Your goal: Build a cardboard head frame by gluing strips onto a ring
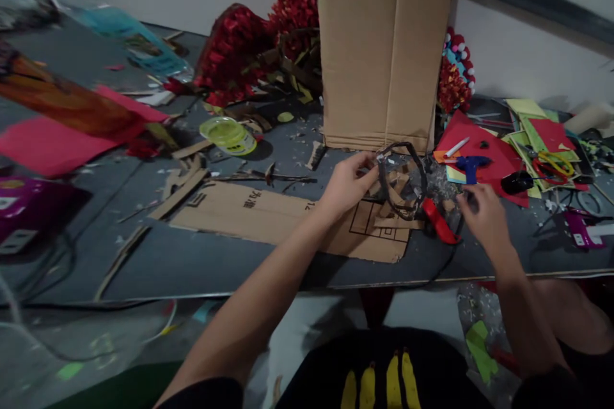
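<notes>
My left hand point(352, 182) pinches a dark, roughly round hoop point(424, 176) of bent strip at its left side. The hoop stands upright above scraps of cardboard point(396, 195). Below lies a flat cardboard strip point(268, 217) with printed marks and lines. My right hand point(484, 214) is off to the right, apart from the hoop, its fingers curled together; anything between them is too small to make out. Between the hands rests a curved red plastic object point(439, 222), its kind unclear. A blue glue gun point(472, 166) lies just beyond my right hand.
A tall cardboard panel point(374, 45) stands behind the hoop. Left of it are red paper flowers point(230, 51) and a yellow-green jar point(229, 135). Red paper point(460, 131), yellow-handled scissors point(556, 165) and a purple box point(582, 229) are at right. The table edge point(192, 297) runs in front.
</notes>
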Demonstrator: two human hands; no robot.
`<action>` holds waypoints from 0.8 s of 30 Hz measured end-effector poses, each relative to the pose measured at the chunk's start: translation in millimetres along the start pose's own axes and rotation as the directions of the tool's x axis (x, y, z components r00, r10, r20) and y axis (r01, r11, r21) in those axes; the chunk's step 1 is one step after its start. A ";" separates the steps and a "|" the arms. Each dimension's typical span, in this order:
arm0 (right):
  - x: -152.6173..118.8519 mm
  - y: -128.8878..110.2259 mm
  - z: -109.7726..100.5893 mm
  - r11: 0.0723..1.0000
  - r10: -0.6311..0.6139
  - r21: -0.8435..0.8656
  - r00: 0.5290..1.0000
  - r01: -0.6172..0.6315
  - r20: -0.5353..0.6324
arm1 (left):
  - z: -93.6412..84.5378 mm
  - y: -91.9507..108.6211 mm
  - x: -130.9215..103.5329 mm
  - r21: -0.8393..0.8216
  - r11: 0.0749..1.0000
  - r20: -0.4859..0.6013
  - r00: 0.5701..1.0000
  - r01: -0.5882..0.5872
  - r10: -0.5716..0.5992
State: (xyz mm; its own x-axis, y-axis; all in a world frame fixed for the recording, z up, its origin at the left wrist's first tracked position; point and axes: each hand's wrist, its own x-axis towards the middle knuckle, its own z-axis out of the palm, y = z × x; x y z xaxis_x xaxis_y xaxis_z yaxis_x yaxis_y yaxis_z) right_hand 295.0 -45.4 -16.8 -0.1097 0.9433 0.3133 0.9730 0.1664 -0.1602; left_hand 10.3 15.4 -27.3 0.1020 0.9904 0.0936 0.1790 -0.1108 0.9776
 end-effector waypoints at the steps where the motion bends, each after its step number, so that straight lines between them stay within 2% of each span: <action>1: 12.1 6.6 0.4 0.984 0.154 -0.096 0.988 -0.151 0.024 | 2.8 -2.0 0.9 -0.040 0.999 0.013 1.000 0.027 -0.026; 3: 35.2 17.8 4.0 0.903 0.394 -0.238 0.911 -0.358 0.122 | 5.1 -5.1 0.0 -0.109 0.990 0.018 0.996 0.088 -0.087; 5: 52.4 26.7 9.8 0.846 0.517 -0.278 0.827 -0.455 0.220 | 4.0 -6.7 -2.9 -0.165 0.977 0.002 0.991 0.133 -0.134; 6: 58.0 30.9 12.9 0.835 0.542 -0.255 0.806 -0.487 0.237 | 2.8 -6.8 -4.5 -0.193 0.971 -0.004 0.989 0.144 -0.147; 8: 64.0 40.0 17.9 0.818 0.571 -0.060 0.793 -0.572 0.213 | 0.1 -6.1 -7.3 -0.244 0.960 -0.005 0.990 0.135 -0.140; 9: 65.1 45.0 19.6 0.781 0.587 0.125 0.788 -0.612 0.188 | -1.0 -5.4 -8.2 -0.268 0.956 -0.008 0.992 0.120 -0.127; 10: 65.5 49.9 20.7 0.700 0.606 0.336 0.773 -0.630 0.189 | -1.7 -4.5 -8.8 -0.288 0.952 -0.020 0.993 0.102 -0.112; 12: 65.4 57.6 21.1 0.602 0.610 0.507 0.765 -0.617 0.207 | -2.4 -2.5 -9.3 -0.315 0.947 -0.060 0.994 0.065 -0.088; 15: 63.7 57.3 18.0 0.526 0.593 0.628 0.777 -0.574 0.213 | -2.5 0.2 -9.3 -0.322 0.946 -0.084 0.994 0.038 -0.069; 17: 61.3 48.6 14.6 0.469 0.537 0.725 0.815 -0.504 0.219 | -2.7 1.2 -9.9 -0.316 0.948 -0.088 0.994 0.028 -0.059; 20: 55.6 29.8 10.8 0.305 0.309 0.892 0.921 -0.334 0.238 | -3.1 2.1 -11.7 -0.311 0.950 -0.117 0.992 0.005 -0.043; 21: 53.3 23.9 10.3 0.240 0.231 0.925 0.942 -0.296 0.242 | -3.2 2.4 -12.3 -0.318 0.948 -0.129 0.991 -0.001 -0.042; 22: 50.8 18.7 10.4 0.187 0.166 0.941 0.954 -0.281 0.251 | -3.2 2.7 -12.8 -0.332 0.943 -0.140 0.989 -0.005 -0.044; 24: 45.5 10.9 12.2 0.144 0.095 0.942 0.952 -0.303 0.291 | -3.2 3.3 -13.3 -0.363 0.932 -0.158 0.986 -0.007 -0.054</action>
State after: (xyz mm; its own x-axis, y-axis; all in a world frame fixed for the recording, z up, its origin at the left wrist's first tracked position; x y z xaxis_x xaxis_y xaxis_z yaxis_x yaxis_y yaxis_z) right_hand 298.2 2.8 -15.7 -0.0711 0.9974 0.0102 -0.0186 0.0089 -0.9998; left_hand 6.5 2.2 -24.8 -0.0635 0.9955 0.0696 -0.1894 -0.0805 0.9786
